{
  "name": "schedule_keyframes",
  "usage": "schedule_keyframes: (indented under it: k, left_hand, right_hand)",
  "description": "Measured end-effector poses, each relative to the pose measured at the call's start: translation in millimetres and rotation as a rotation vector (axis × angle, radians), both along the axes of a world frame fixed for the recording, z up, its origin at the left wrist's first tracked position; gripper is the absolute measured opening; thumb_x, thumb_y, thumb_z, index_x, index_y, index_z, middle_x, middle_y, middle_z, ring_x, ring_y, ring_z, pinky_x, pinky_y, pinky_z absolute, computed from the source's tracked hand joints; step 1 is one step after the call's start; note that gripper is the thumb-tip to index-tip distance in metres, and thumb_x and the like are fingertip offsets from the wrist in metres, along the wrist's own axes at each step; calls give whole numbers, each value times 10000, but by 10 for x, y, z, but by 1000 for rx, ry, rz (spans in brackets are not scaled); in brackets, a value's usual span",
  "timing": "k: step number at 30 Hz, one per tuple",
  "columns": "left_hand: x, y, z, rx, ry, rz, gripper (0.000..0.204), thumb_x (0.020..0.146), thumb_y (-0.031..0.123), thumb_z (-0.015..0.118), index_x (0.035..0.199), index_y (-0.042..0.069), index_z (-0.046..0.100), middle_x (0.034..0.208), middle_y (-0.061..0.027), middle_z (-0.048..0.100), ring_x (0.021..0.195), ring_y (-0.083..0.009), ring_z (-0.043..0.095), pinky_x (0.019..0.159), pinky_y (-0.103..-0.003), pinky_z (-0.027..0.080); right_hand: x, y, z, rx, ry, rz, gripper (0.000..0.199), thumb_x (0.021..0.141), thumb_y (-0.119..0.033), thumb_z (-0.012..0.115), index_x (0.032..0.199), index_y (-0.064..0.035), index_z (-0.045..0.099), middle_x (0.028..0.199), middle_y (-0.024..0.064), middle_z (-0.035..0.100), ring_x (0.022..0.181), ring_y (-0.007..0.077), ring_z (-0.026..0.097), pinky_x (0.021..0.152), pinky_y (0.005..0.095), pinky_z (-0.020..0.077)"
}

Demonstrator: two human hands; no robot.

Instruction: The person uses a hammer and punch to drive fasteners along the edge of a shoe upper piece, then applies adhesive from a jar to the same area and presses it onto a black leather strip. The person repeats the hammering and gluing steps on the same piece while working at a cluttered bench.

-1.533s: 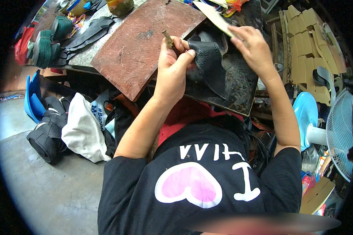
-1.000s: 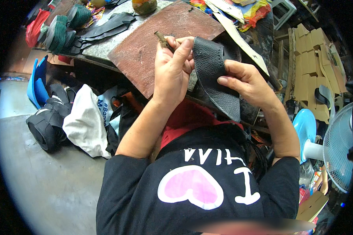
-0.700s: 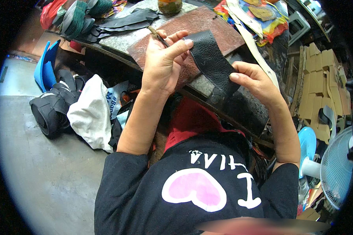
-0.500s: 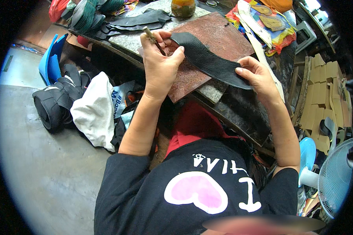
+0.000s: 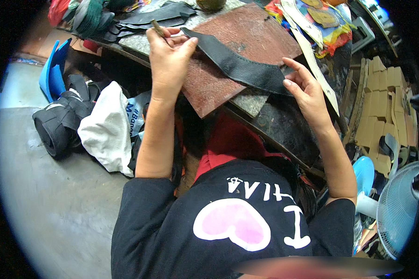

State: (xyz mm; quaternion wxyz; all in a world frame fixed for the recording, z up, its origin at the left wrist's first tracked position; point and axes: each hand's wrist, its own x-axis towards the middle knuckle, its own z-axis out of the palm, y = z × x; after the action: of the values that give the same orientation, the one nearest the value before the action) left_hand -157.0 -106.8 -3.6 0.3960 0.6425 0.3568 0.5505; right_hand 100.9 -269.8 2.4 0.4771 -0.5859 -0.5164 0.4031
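Observation:
A curved black leather strip (image 5: pixel 237 65) stretches between my two hands above a reddish-brown square board (image 5: pixel 270 32). A row of small marks runs along its upper edge. My left hand (image 5: pixel 168 60) pinches the strip's left end and also keeps a thin stick-like tool (image 5: pixel 156 27) in its fingers; most of that tool is hidden by the hand. At the other end, my right hand (image 5: pixel 308 90) has its thumb on the strip, the index finger lifted off and the other fingers partly behind it.
Black leather pieces (image 5: pixel 158 16) lie on the stone slab at the back left. White strips (image 5: pixel 312 65) and brown oval pieces (image 5: pixel 323 18) are on the right. Black rolled material (image 5: pixel 56 130) and a white cloth (image 5: pixel 104 130) sit left of the bench. A fan (image 5: pixel 400 209) stands lower right.
My left hand has moved left and slightly up, drawing the strip wider and flatter. The right index finger has lifted from the strip.

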Motion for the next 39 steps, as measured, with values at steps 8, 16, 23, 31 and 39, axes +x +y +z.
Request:
schedule_keyframes:
  k: [8, 16, 23, 31, 39]
  left_hand:
    - [9, 70, -23, -125, -101, -54, 441, 822, -50, 719, 1082, 1, 366, 956, -86, 571, 790, -120, 646, 724, -228, 559]
    - [58, 71, 102, -136, -21, -135, 479, 771, -53, 724, 1097, 21, 381, 941, -83, 568, 774, -113, 618, 664, -254, 559]
    - [449, -47, 500, -130, -4, -388, 405, 736, -51, 670, 1004, 54, 385, 931, -78, 600, 809, -108, 589, 707, -262, 513]
    - [482, 407, 827, 212, -98, -187, 334, 737, 46, 689, 982, 24, 464, 860, -96, 562, 750, -184, 581, 691, -323, 504]
    - [-707, 1757, 808, 442, 163, 603, 284, 780, 87, 653, 971, 30, 451, 866, -112, 564, 773, -240, 573, 713, -363, 487]
  right_hand:
    - [-38, -212, -16, 400, -609, -100, 467, 843, 15, 651, 1294, -85, 581, 1102, 140, 616, 984, 274, 614, 874, 367, 502]
    - [-15, -409, -63, 549, -987, 76, 435, 753, -21, 710, 1177, -88, 637, 976, 123, 602, 867, 318, 603, 758, 398, 513]
    - [-27, -350, -68, 474, -951, 52, 408, 778, 3, 681, 1179, -45, 616, 1010, 146, 616, 912, 338, 599, 798, 411, 501]
    - [-3, -394, -97, 463, -945, 51, 386, 778, 18, 669, 1157, -33, 621, 998, 152, 630, 902, 345, 601, 798, 414, 501]
    - [-16, -360, -56, 454, -935, 61, 385, 780, 13, 672, 1157, -28, 609, 1003, 152, 631, 899, 339, 604, 788, 411, 500]
